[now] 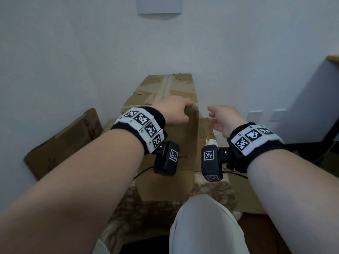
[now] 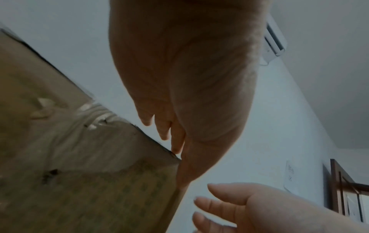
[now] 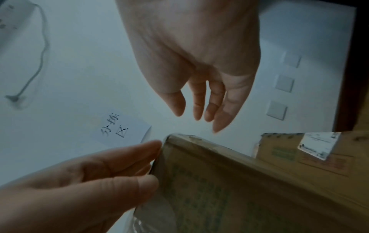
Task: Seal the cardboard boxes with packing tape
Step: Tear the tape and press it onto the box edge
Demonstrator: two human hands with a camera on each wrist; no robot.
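Observation:
A tall brown cardboard box (image 1: 165, 88) stands upright in front of me, with a taped seam running along its top. My left hand (image 1: 187, 111) rests on the box's near right top corner, fingers laid along the top edge and thumb against the side face. The right wrist view shows this hand (image 3: 79, 181) touching that corner of the box (image 3: 219, 181), where a clear film glints low down. My right hand (image 1: 212, 116) hovers just right of the box, fingers relaxed and holding nothing. No tape roll is in view.
A lower box (image 1: 205, 129) with a white label (image 1: 211, 143) sits behind the tall one on the right. A flattened carton (image 1: 62, 143) leans on the wall at left. My knee (image 1: 201, 226) is in front; wall sockets (image 1: 256, 114) at right.

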